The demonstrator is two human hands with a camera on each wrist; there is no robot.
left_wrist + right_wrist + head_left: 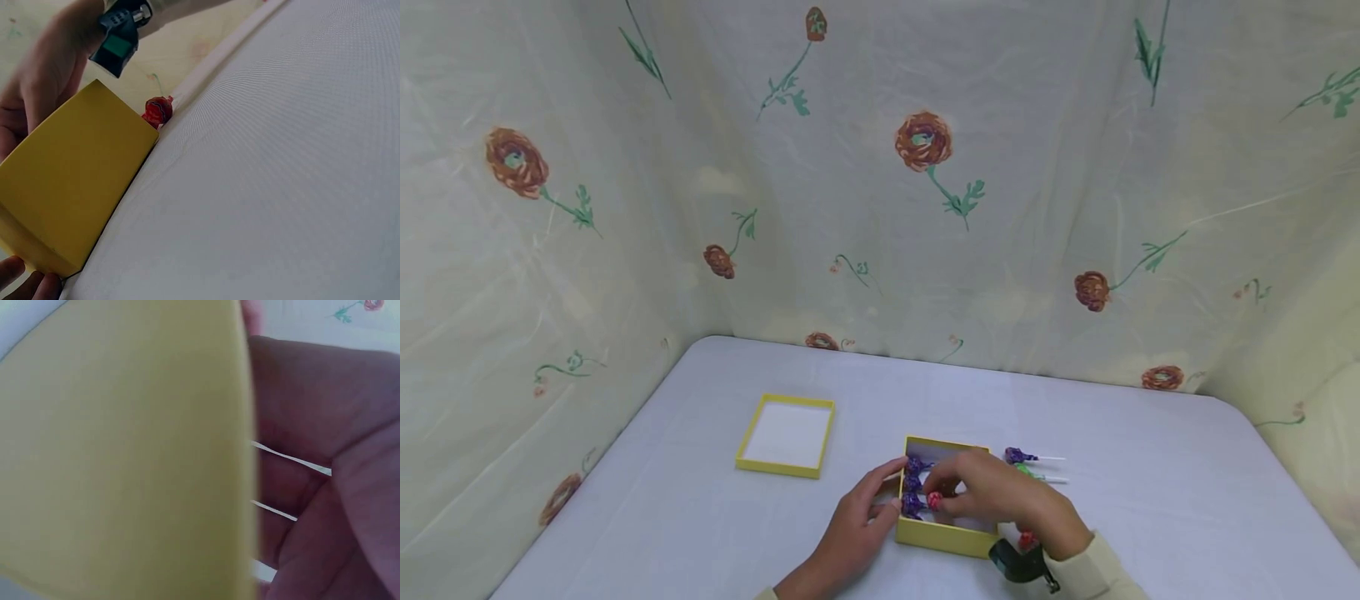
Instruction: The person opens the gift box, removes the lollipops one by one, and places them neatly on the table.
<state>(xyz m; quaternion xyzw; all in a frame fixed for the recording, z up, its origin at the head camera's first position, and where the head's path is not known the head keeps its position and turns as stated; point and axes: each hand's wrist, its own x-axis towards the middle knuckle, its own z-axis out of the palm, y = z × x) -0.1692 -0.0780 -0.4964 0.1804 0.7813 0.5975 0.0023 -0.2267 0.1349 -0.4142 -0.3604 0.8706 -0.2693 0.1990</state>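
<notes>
A yellow open box (pixel 945 536) stands on the table with several purple-wrapped lollipops (pixel 912 483) lined up along its left side. My left hand (pixel 853 523) rests its fingertips against the box's left wall; in the left wrist view its fingers (pixel 47 287) touch the near corner. Reaching inside the box, my right hand (pixel 992 492) pinches a red-wrapped lollipop (pixel 934 500) beside the purple ones. The lollipop's stick is hidden by the hand. In the right wrist view the box wall (pixel 125 450) covers the fingertips.
The yellow-rimmed lid (pixel 785 433) lies white inside up, to the left behind the box. Right of the box are a purple lollipop (pixel 1017 456), a green one (pixel 1024 471) and a red one (pixel 1027 540), partly behind the right wrist. Flowered curtains surround the table.
</notes>
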